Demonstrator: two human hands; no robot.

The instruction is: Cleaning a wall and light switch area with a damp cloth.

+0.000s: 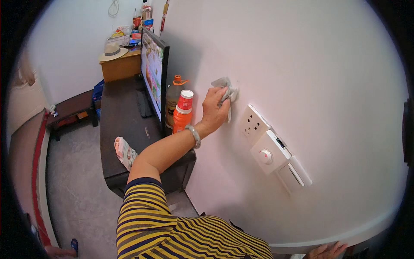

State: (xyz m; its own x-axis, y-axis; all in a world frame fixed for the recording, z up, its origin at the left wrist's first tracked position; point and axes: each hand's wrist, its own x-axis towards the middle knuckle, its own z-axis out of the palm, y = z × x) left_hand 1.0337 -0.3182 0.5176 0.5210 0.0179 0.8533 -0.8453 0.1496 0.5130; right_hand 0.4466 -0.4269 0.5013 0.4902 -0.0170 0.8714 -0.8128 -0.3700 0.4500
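Observation:
My left hand (216,108), with a stone-like bangle (194,136) on its wrist, presses a crumpled grey-white cloth (230,94) against the pale wall (307,81). Just to the right of the cloth and lower, a white socket plate (252,124), a plate with a round dial (266,156) and a switch (292,176) run in a slanting row. At the bottom right rim, my right hand (326,251) is partly cut off. Its fingers lie at the wall's edge, and nothing shows in them.
A dark cabinet (121,103) left of the wall bears a television (155,71), an orange bottle (181,119), a larger bottle (176,85) and a crumpled cloth (124,152). A hat (113,51) rests on a wooden box behind. Another person's foot (73,248) shows at lower left.

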